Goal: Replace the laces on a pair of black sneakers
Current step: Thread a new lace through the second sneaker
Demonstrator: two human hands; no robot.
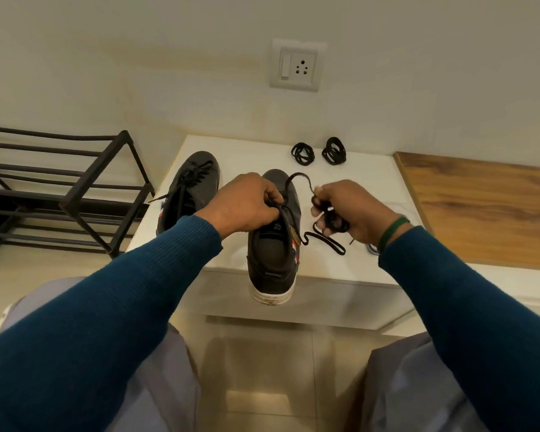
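Between left hand (247, 204) and right hand (349, 212), old lace (296, 177); sneaker (275, 244) beneath.

A plain cream-painted wall (138, 57) fills the upper half of the view. On it, above the furniture, sits a white rectangular wall plate with one rocker switch and a three-pin socket (294, 65). Against the wall stands a low white smooth-topped cabinet (371, 188). Touching its right edge is a brown wood-grain board surface (480, 207). To its left stands an open black metal rack with horizontal bars (75, 182). Below lie glossy beige floor tiles (256, 369), which reflect soft warm light.
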